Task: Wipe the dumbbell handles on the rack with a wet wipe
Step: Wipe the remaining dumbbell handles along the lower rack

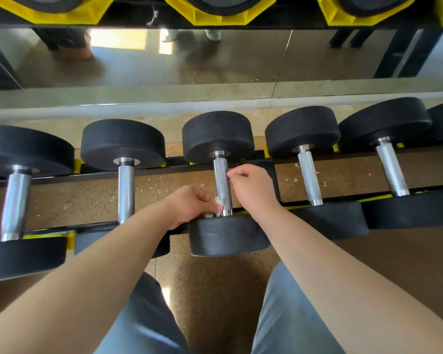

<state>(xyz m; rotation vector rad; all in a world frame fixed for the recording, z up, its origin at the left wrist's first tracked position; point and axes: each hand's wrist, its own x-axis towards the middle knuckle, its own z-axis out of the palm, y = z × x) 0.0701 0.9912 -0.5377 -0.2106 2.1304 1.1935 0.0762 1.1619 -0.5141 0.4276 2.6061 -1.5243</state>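
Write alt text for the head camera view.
A person's left hand holds a white wipe against the near end of a dumbbell handle on a rack, while the curled right hand touches the handle's right side. More black dumbbells line the rack on both sides, with a mirror behind.

Gym, free-weights area: a row of black round-headed dumbbells (218,136) with knurled chrome handles (125,190) lies side by side on a long black rack (62,178). An upper tier holds more weights in yellow cradles (220,19). A big wall mirror (215,62) runs behind the rack down near floor level, and the floor (215,290) is speckled brown, looks like rubber matting.
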